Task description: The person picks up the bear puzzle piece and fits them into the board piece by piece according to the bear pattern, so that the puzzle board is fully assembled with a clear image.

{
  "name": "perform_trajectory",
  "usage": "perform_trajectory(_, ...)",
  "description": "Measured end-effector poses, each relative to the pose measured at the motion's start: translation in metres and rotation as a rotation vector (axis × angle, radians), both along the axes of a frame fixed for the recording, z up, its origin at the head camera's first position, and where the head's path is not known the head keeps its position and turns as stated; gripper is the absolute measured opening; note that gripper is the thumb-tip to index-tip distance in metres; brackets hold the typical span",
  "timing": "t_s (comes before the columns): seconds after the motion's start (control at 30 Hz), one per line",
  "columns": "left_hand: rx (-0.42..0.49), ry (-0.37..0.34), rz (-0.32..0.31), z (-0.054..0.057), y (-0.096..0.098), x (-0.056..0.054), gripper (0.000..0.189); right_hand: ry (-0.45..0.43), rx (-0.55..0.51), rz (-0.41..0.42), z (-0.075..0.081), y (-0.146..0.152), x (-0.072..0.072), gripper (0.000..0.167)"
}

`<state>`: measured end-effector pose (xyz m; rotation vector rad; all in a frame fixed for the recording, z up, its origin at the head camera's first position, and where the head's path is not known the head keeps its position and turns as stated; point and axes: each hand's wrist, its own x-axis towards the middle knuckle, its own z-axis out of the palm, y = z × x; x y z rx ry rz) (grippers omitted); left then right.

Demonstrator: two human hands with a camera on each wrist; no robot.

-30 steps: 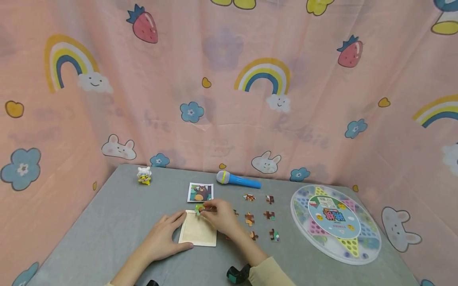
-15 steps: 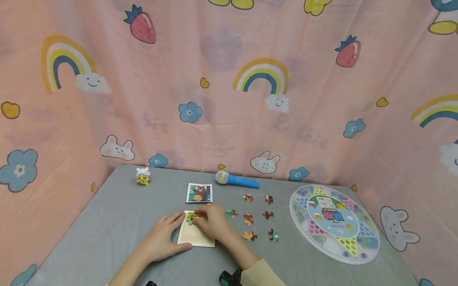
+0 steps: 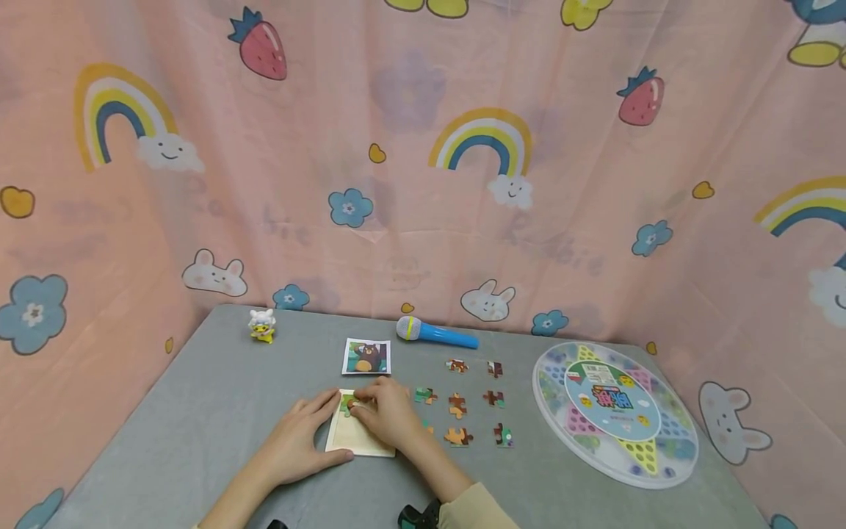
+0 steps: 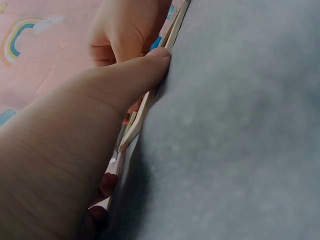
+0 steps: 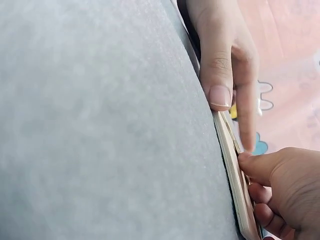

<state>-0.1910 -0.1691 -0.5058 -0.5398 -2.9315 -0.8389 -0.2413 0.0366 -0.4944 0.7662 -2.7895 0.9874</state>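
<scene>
Grips tray (image 3: 360,439) from its left with left hand (image 3: 294,437) — pinches puzzle piece (image 3: 346,402) in tray's far left corner with right hand (image 3: 390,413), from head. From left wrist: presses left thumb (image 4: 154,59) against tray's edge. From right wrist: curls right fingers (image 5: 270,215) beside tray.

A pink printed curtain (image 3: 317,103) backs the grey table (image 3: 178,433).

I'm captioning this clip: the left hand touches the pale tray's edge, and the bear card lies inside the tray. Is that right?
No: the head view shows the bear card lying on the table beyond the pale tray. The left hand does touch the tray's edge.
</scene>
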Motion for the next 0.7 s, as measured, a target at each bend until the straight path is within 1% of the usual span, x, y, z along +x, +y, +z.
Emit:
perform_trajectory(0.2, -0.006, 0.072, -0.074, -0.0004, -0.0021, 0.0015, 0.086, 0.002, -0.002, -0.012, 0.0002, -0.0009, 0.0009, 0.027)
perform_trajectory(0.3, -0.014, 0.091, -0.093, -0.0010, -0.0026, 0.0015, 0.082, 0.015, -0.012, -0.009, 0.0006, -0.0009, 0.0013, 0.027)
perform_trajectory(0.5, -0.032, 0.080, -0.090, -0.0022, -0.0026, 0.0008, 0.083, 0.018, -0.028, -0.009, 0.0000, -0.0008, 0.0019, 0.027)
perform_trajectory(0.7, -0.030, 0.056, -0.088, -0.0004, -0.0022, 0.0008, 0.085, 0.031, -0.036, -0.005, -0.0008, 0.0000, 0.0011, 0.028)
